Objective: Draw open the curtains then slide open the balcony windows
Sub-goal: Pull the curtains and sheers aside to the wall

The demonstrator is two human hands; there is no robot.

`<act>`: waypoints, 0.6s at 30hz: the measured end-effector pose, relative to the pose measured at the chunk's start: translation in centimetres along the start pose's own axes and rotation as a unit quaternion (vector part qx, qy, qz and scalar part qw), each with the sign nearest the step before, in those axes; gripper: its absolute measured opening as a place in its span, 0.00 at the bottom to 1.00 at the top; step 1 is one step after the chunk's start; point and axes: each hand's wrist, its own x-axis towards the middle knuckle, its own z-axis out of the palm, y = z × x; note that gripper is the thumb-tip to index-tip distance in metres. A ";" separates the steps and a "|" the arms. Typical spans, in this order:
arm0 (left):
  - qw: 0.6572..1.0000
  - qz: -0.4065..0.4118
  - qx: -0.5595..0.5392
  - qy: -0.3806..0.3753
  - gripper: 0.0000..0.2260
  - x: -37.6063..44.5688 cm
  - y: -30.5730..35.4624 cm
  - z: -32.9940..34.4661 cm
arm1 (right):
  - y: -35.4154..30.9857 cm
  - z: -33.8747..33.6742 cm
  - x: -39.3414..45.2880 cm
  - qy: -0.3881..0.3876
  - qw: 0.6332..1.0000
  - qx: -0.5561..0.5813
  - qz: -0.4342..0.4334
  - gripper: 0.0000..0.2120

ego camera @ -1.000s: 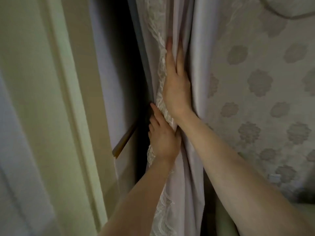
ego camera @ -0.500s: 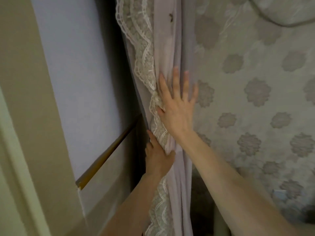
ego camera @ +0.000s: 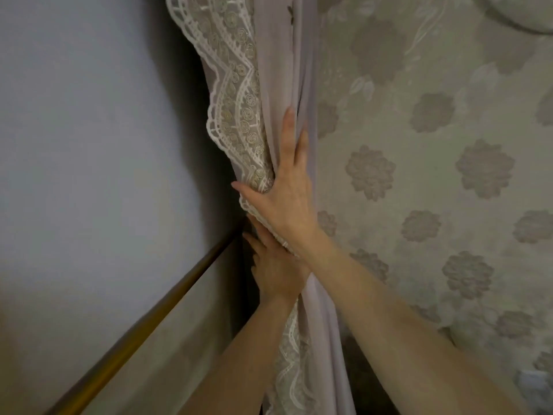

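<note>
A lilac curtain (ego camera: 281, 70) with a white lace edge (ego camera: 230, 115) hangs bunched in the corner of the room. My right hand (ego camera: 288, 196) lies on the bunch, fingers stretched up along the folds and thumb hooked around the lace edge. Just below it, my left hand (ego camera: 276, 272) presses on the same bunch from the left, its fingertips tucked under my right wrist. My two forearms cross low in the frame. No window is in sight.
A pale wall (ego camera: 89, 130) with a slanting wooden rail (ego camera: 143, 322) fills the left side. A beige surface with a grey flower pattern (ego camera: 434, 175) covers the right. A round pale object (ego camera: 526, 13) shows at the top right corner.
My right hand went from spread flat on the folds to thumb hooked around the lace. My left hand rose closer under it. The view shifted towards the corner.
</note>
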 end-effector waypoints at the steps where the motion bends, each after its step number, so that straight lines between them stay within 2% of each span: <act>1: 0.999 0.022 0.031 0.018 0.42 0.7 -0.2 0.9 | 0.1 0.6 0.5 0.015 0.999 -0.037 -0.032 0.57; 3: 0.996 0.038 0.070 0.052 0.42 2.3 -0.2 3.0 | 1.0 1.6 2.1 0.049 0.991 -0.103 -0.076 0.55; 6: 0.985 0.041 0.115 0.126 0.37 5.0 0.9 5.8 | 3.7 2.5 5.3 0.106 0.977 -0.163 -0.092 0.48; 10: 0.986 0.014 0.057 0.159 0.40 8.5 3.1 7.3 | 8.0 4.3 9.0 0.132 0.970 -0.162 -0.122 0.34; 14: 0.990 0.025 0.059 0.125 0.44 13.9 2.1 10.5 | 13.7 6.3 13.1 0.097 0.968 -0.191 -0.128 0.39; 18: 0.992 0.085 0.093 0.014 0.42 17.7 2.3 12.8 | 20.4 7.3 17.1 0.021 0.972 -0.227 -0.052 0.43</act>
